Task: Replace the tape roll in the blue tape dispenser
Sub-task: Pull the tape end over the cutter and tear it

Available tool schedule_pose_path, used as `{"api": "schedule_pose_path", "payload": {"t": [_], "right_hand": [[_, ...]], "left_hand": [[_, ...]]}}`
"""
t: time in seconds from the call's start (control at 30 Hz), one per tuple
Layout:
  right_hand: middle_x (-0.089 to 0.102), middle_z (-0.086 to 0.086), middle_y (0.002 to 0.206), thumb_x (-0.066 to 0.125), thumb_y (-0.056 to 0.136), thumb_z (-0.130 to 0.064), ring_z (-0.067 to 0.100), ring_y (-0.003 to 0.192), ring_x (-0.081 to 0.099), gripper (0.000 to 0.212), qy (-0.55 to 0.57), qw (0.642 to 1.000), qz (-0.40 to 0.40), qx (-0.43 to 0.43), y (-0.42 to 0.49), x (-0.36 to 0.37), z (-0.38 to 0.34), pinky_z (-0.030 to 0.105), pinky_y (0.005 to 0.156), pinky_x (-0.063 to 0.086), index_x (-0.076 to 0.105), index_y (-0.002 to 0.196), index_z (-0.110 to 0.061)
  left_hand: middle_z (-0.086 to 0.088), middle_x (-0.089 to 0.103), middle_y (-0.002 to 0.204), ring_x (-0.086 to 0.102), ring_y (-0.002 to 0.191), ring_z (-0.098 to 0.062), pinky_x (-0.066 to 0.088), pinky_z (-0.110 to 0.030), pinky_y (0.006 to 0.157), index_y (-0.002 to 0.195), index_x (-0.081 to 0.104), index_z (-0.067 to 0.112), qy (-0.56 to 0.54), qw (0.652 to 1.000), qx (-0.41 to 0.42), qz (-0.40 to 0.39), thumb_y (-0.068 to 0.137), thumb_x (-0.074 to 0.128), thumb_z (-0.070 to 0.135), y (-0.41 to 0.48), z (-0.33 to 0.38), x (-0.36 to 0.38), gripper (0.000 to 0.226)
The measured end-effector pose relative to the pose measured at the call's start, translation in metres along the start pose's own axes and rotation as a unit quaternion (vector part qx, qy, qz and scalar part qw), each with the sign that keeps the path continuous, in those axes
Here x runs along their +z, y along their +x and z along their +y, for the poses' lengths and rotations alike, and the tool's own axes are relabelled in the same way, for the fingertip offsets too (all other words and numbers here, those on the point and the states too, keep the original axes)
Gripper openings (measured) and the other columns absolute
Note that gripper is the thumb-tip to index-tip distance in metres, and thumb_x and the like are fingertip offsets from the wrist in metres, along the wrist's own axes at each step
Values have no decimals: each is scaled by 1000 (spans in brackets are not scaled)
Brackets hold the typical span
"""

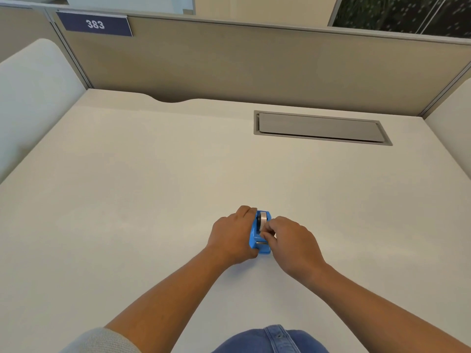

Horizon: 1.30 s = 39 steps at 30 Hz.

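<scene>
1. Cream-white bench [127, 200] carries everything; the blue tape dispenser [254, 240] sits near its front, between both hands.
2. Left hand [230, 234] is wrapped around the dispenser's side, bracing it.
3. Right hand [290, 238] pinches at the tape roll [263, 220], seated in its cradle.
4. Likely step: extracting the roll; next calls for a straight upward lift while the base stays pinned.

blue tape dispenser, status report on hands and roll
Left hand braces small blue plastic tape dispenser. Right hand pinches at grey tape roll, seated. White desk, nothing obstructing.
</scene>
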State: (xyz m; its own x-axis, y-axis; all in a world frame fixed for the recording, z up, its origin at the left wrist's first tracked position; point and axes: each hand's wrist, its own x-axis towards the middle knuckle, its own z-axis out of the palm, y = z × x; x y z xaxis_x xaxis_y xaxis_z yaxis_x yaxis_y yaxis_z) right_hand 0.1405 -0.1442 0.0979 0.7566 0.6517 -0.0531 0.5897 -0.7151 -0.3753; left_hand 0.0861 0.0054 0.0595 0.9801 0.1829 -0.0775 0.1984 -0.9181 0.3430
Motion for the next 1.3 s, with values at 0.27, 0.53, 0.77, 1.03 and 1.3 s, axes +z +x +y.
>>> {"api": "schedule_pose_path", "payload": {"t": [0.27,0.53,0.77,1.03,1.3], "right_hand": [[66,-6,82,62,93,-27,13,64,53,9,-37,994,67,-73,-27,13,-3,19,55,32,66,87,-22],[71,0,72,82,75,-26,14,54,62,17,-79,983,105,-131,-40,29,1,22,49,48,73,85,-15],[71,2,70,85,70,-21,16,52,62,21,-98,977,98,-160,-47,44,10,27,46,50,73,86,-15],[72,5,72,86,67,-18,17,53,64,25,-109,972,100,-185,-46,49,11,27,47,52,74,87,-12],[71,4,70,85,69,-17,17,50,62,22,-117,969,100,-191,-43,53,13,26,47,48,73,87,-12]], "left_hand": [[5,52,130,63,88,-19,48,-29,66,134,39,22,-6,1000,-4,9,59,80,50,1,-1,3,90],[4,52,132,63,96,-18,52,-32,74,136,38,22,-2,1000,5,23,58,78,64,0,-3,3,97],[5,53,132,63,98,-19,56,-36,77,137,39,22,10,999,10,29,61,77,62,-1,-3,0,94],[4,54,131,64,97,-18,55,-34,75,136,40,22,19,999,7,30,60,78,62,0,-2,0,94],[5,54,130,64,93,-18,53,-32,70,135,40,22,23,999,5,25,62,78,58,-1,-2,0,90]]}}
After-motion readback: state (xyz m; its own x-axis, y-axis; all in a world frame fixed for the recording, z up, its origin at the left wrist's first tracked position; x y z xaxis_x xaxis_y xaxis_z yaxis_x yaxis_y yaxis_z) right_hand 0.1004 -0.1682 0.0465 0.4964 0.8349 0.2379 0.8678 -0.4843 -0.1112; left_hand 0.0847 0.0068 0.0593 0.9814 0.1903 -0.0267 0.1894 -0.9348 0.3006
